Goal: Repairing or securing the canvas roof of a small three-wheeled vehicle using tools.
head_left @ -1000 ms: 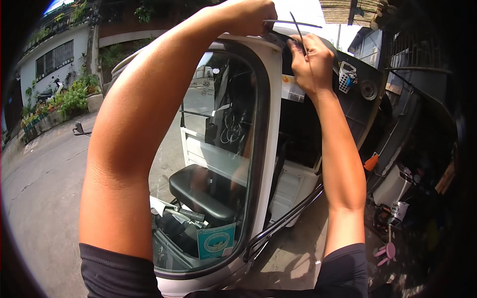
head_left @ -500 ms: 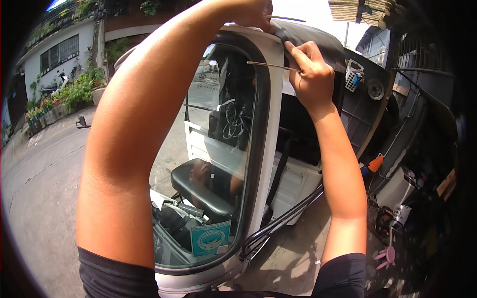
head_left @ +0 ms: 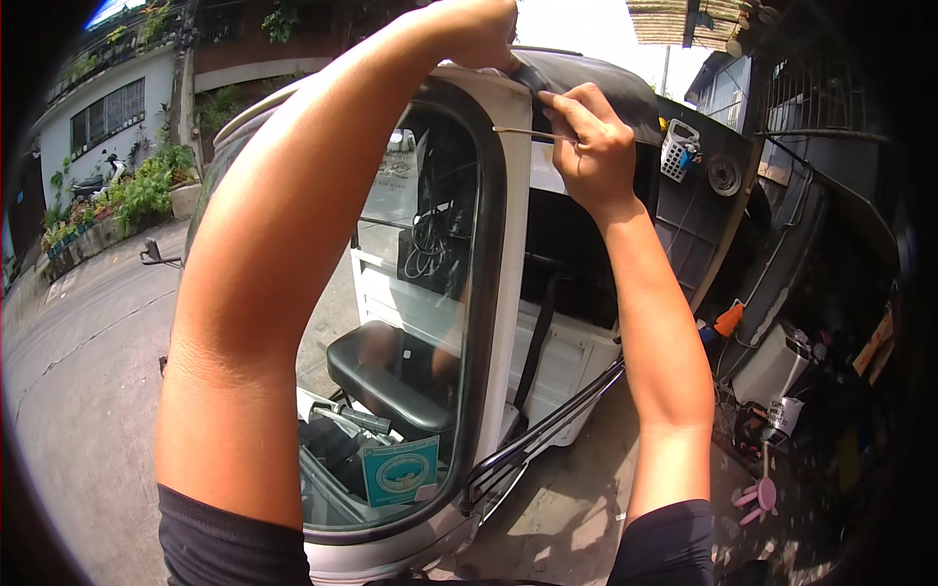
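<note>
In front of me stands a small white three-wheeled vehicle with a black-rimmed windshield. A black flexible roof cover meets the top corner of its white front pillar. My left hand, raised and partly cut off by the upper edge, has its fingers curled at the cover's front corner. Just below and to the right, my right hand is closed around a thin brownish rod, which points left across the pillar. Its index finger and thumb reach to the cover's edge. The left fingertips are mostly hidden.
Through the glass show a black seat and a teal sticker. Black bars slant along the vehicle's right side. A white basket, a pink stool and assorted clutter line the right. A street runs left.
The vehicle sits slightly farther left and lower in the view. Both hands stay at the cover's front corner, and the right still holds the rod.
</note>
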`<state>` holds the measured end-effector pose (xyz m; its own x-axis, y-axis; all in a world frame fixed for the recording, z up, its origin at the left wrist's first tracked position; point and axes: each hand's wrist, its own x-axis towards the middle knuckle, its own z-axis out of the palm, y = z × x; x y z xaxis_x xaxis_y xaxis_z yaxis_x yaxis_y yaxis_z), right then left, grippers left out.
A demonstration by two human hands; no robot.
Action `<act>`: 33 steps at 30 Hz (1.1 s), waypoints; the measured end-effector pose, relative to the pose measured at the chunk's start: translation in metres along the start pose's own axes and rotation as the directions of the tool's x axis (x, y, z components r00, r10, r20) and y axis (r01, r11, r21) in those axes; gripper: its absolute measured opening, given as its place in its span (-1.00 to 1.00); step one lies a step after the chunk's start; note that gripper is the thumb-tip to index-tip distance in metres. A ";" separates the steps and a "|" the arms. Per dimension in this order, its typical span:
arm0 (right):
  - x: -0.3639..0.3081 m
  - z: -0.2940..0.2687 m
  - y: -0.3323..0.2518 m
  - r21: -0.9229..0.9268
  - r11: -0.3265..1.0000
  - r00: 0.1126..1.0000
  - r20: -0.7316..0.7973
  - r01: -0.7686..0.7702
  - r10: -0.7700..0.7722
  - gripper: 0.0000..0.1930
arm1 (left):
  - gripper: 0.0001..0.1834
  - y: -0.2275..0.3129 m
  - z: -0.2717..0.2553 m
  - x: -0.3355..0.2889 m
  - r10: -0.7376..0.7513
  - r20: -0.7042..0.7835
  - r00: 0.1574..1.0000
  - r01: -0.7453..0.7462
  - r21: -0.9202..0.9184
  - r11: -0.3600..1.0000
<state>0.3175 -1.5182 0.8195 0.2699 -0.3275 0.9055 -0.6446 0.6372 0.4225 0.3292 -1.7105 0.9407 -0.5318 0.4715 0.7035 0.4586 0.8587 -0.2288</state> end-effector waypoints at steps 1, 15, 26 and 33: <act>0.000 0.002 -0.001 0.014 1.000 1.000 -0.016 -0.001 0.001 -0.81 | -0.74 0.001 0.001 -0.001 -0.009 -0.018 1.000 0.009 0.003 1.000; 0.009 -0.001 0.017 0.016 1.000 0.995 0.100 0.009 -0.011 -0.85 | -0.76 -0.005 -0.007 0.004 0.125 0.015 0.992 -0.123 -0.083 0.989; 0.059 -0.014 0.029 -0.336 0.932 0.795 0.598 0.133 0.102 -0.69 | -0.68 -0.051 -0.006 0.016 -0.123 0.071 0.990 0.110 0.168 0.980; 0.081 -0.026 0.019 -0.209 0.938 0.650 0.760 0.276 -0.022 -0.80 | -0.83 -0.053 0.009 0.022 0.030 0.094 0.995 -0.049 0.197 0.979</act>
<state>0.3455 -1.5149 0.9013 -0.3539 -0.7570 0.5492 -0.3808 0.6530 0.6547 0.2866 -1.7438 0.9618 -0.5819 0.5142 0.6301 0.3345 0.8575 -0.3909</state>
